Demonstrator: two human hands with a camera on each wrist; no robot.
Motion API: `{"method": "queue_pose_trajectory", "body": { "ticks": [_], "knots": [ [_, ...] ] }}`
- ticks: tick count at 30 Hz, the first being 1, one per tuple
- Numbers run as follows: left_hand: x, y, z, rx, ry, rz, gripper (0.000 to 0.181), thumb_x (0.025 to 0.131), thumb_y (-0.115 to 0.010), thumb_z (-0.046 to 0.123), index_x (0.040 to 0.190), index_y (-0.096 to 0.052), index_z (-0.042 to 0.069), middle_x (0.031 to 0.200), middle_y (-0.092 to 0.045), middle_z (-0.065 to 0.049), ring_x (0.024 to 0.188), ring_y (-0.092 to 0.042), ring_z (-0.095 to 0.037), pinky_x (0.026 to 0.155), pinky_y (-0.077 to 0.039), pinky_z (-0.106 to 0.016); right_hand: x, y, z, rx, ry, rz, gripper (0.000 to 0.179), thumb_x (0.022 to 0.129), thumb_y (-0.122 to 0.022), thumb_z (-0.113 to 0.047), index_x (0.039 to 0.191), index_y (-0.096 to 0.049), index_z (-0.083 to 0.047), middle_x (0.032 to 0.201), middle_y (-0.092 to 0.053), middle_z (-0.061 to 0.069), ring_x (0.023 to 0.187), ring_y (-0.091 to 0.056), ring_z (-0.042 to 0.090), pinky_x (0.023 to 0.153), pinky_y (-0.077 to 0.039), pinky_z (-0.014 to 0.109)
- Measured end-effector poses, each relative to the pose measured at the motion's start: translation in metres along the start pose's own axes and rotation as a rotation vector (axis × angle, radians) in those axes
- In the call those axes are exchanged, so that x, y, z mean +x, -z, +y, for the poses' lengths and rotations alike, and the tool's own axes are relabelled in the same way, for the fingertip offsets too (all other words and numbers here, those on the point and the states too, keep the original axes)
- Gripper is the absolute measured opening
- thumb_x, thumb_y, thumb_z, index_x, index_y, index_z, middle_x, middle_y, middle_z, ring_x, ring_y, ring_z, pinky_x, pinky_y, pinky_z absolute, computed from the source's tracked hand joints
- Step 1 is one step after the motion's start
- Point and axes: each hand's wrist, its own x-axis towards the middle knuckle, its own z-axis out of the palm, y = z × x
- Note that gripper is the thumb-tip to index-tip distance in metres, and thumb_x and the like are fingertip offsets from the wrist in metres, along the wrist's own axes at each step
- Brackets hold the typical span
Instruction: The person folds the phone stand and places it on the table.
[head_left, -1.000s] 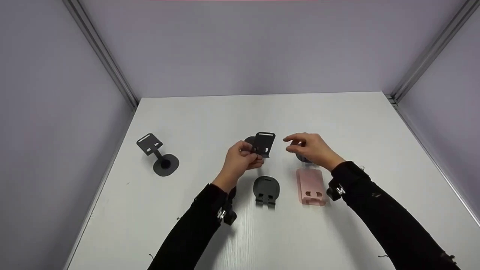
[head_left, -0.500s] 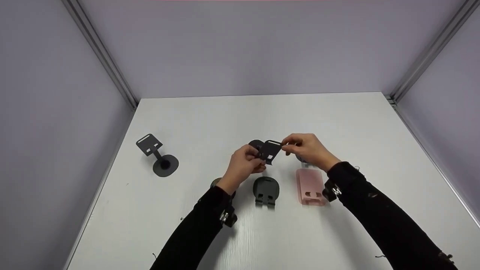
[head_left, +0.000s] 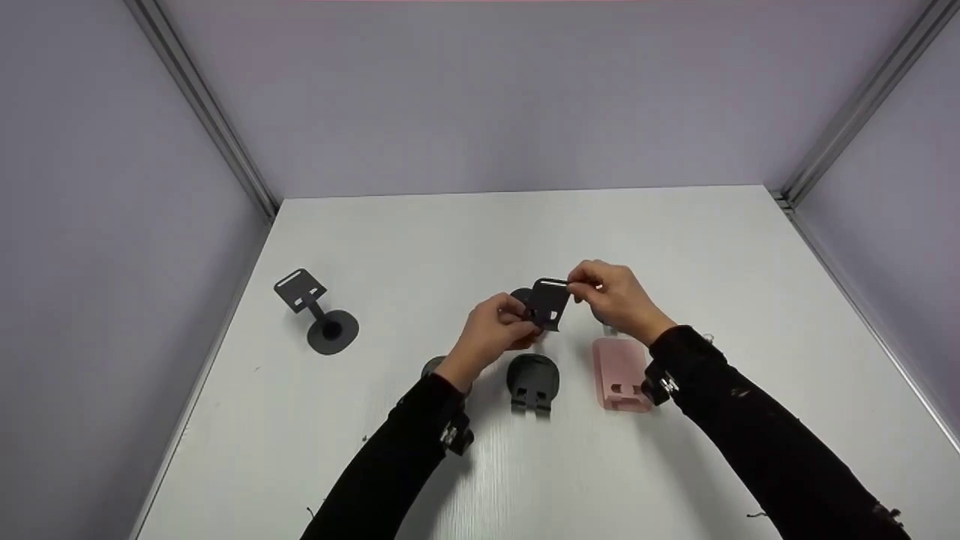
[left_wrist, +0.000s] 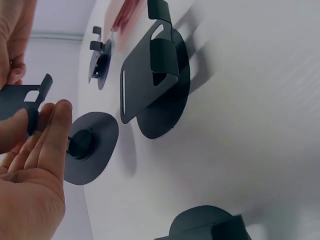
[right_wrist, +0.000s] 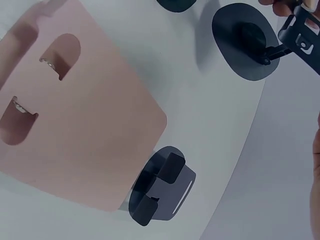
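A dark folding phone stand (head_left: 550, 300) is held up over the middle of the table, its plate tilted and its round base (left_wrist: 97, 150) behind the plate. My left hand (head_left: 487, 336) grips it near the lower lip, thumb on one side and fingers on the other. With thumb and fingertips my right hand (head_left: 616, 300) pinches the plate's upper right corner. In the right wrist view, the stand's hinged arm (right_wrist: 276, 52) joins base and plate. Below the hands sit a dark folded stand (head_left: 532, 377) and a pink stand (head_left: 621, 367).
On the left of the white table (head_left: 247, 442), an unfolded dark stand (head_left: 331, 331) stands upright. Another dark stand (head_left: 432, 365) is mostly hidden under my left wrist. Behind the pink one, a further dark stand (right_wrist: 172, 185) shows in the right wrist view. Pale walls enclose the table.
My right hand, apart from the held stand a second ago, has come to its corner and pinches it. My left hand has shifted right and slightly nearer with the stand, whose plate has turned.
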Motion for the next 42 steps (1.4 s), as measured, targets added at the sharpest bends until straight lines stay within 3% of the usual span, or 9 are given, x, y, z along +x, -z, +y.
{"method": "queue_pose_trajectory", "body": {
  "ticks": [5,9,12,14,17,22,28,35,42],
  "knots": [
    [-0.002,0.009,-0.003,0.048,-0.057,-0.016,0.025,0.097,-0.07,0.016,0.113,-0.061,-0.001,0.105,-0.074,-0.024,0.096,-0.074,-0.041,0.081,-0.063,-0.038,0.001,0.002,0.001,-0.017,0.044,0.061,0.005,0.096,-0.069,-0.002,0.091,-0.068,-0.005,0.078,-0.066,0.002,0.074,-0.063,0.017,0.071,-0.048,0.026],
    [-0.001,0.022,-0.006,0.097,-0.111,0.077,0.031,0.102,-0.064,0.029,0.11,-0.064,-0.001,0.099,-0.074,-0.027,0.09,-0.073,-0.048,0.074,-0.064,-0.04,0.001,0.004,0.001,-0.005,0.042,0.073,0.005,0.095,-0.07,-0.002,0.091,-0.069,-0.005,0.077,-0.067,0.002,0.074,-0.061,0.015,0.071,-0.045,0.024],
    [0.002,0.03,-0.01,0.261,-0.14,0.199,0.026,0.102,-0.064,0.029,0.108,-0.066,0.004,0.095,-0.075,-0.021,0.084,-0.074,-0.04,0.07,-0.062,-0.038,0.002,0.004,0.0,0.0,0.038,0.075,0.005,0.094,-0.071,-0.002,0.091,-0.069,-0.005,0.077,-0.067,0.001,0.073,-0.059,0.014,0.07,-0.043,0.023],
    [0.004,0.033,-0.012,0.402,-0.157,0.268,0.021,0.101,-0.065,0.026,0.11,-0.067,0.007,0.101,-0.076,-0.017,0.091,-0.074,-0.034,0.075,-0.061,-0.039,0.002,0.004,-0.002,0.009,0.036,0.073,0.005,0.095,-0.071,-0.002,0.091,-0.069,-0.005,0.076,-0.067,0.001,0.073,-0.059,0.014,0.07,-0.043,0.023],
    [0.009,0.037,-0.017,0.527,-0.16,0.296,0.027,0.101,-0.066,0.024,0.123,-0.065,0.008,0.12,-0.074,-0.013,0.11,-0.071,-0.029,0.09,-0.057,-0.041,0.003,0.003,-0.005,0.014,0.038,0.064,0.005,0.095,-0.07,-0.003,0.091,-0.069,-0.005,0.077,-0.067,0.001,0.073,-0.061,0.015,0.071,-0.045,0.024],
    [0.015,0.04,-0.02,0.426,-0.128,0.17,0.049,0.102,-0.064,0.017,0.148,-0.051,0.006,0.143,-0.06,-0.017,0.132,-0.058,-0.033,0.106,-0.051,-0.043,0.004,0.0,-0.008,0.01,0.056,0.04,0.004,0.097,-0.069,-0.006,0.093,-0.069,-0.006,0.079,-0.068,0.001,0.075,-0.064,0.017,0.071,-0.046,0.027],
    [0.014,0.039,-0.016,0.334,-0.092,0.079,0.048,0.102,-0.06,0.007,0.149,-0.051,0.004,0.134,-0.065,-0.022,0.123,-0.065,-0.03,0.098,-0.056,-0.038,0.005,-0.006,-0.013,0.033,0.114,-0.009,0.005,0.099,-0.068,-0.01,0.095,-0.069,-0.006,0.083,-0.069,0.003,0.077,-0.067,0.015,0.072,-0.049,0.026],
    [0.015,0.038,-0.015,0.332,-0.049,0.102,0.029,0.099,-0.062,0.001,0.128,-0.066,0.0,0.111,-0.073,-0.019,0.095,-0.073,-0.022,0.075,-0.059,-0.029,0.006,-0.011,-0.018,0.04,0.128,-0.054,0.006,0.099,-0.068,-0.011,0.096,-0.07,-0.007,0.086,-0.068,0.006,0.078,-0.066,0.015,0.071,-0.048,0.026],
    [0.013,0.037,-0.017,0.317,-0.063,0.144,0.018,0.097,-0.062,-0.002,0.115,-0.067,-0.002,0.096,-0.074,-0.016,0.074,-0.063,-0.012,0.064,-0.05,-0.023,0.005,-0.012,-0.022,0.042,0.154,-0.075,0.005,0.097,-0.068,-0.004,0.094,-0.071,-0.007,0.084,-0.067,0.002,0.075,-0.064,0.015,0.067,-0.049,0.025]
  ]
}}
